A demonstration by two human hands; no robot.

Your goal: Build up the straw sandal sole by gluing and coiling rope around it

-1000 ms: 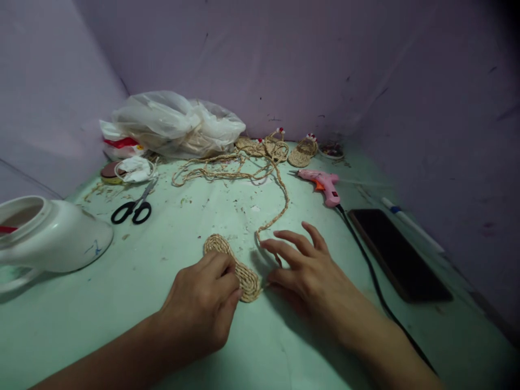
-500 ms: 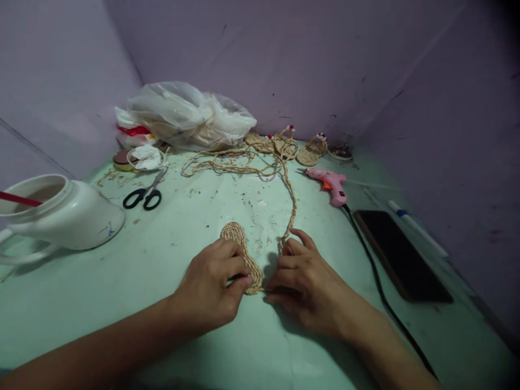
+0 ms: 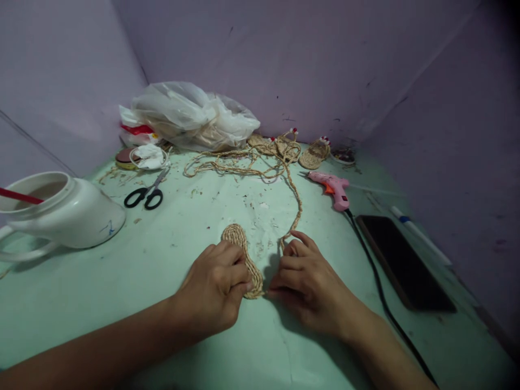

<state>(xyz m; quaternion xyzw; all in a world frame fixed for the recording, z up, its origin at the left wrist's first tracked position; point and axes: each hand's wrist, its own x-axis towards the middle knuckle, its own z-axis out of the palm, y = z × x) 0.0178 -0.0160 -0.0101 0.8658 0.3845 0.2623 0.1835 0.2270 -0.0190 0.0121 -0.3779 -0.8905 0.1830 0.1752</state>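
A small sole-shaped coil of braided straw [image 3: 239,246] lies flat on the pale green tabletop [image 3: 170,276]. My left hand [image 3: 215,290] rests on its near half with the fingers curled, pinching its edge. My right hand [image 3: 306,281] sits just right of it with fingers bent, holding the braided straw rope [image 3: 296,214] where it meets the coil. The rope runs away from my right hand to a loose tangle at the back.
A pink glue gun [image 3: 333,188] with a black cord [image 3: 379,300] lies right of the rope; a dark phone [image 3: 402,260] and a pen [image 3: 418,234] are further right. Black scissors [image 3: 145,194], a white jug [image 3: 60,211], a plastic bag [image 3: 190,116] and finished small straw sandals [image 3: 312,154] sit left and back.
My right hand went from spread flat to curled against the coil, taking hold of the rope. My left hand stayed on the coil, and the view shifted slightly.
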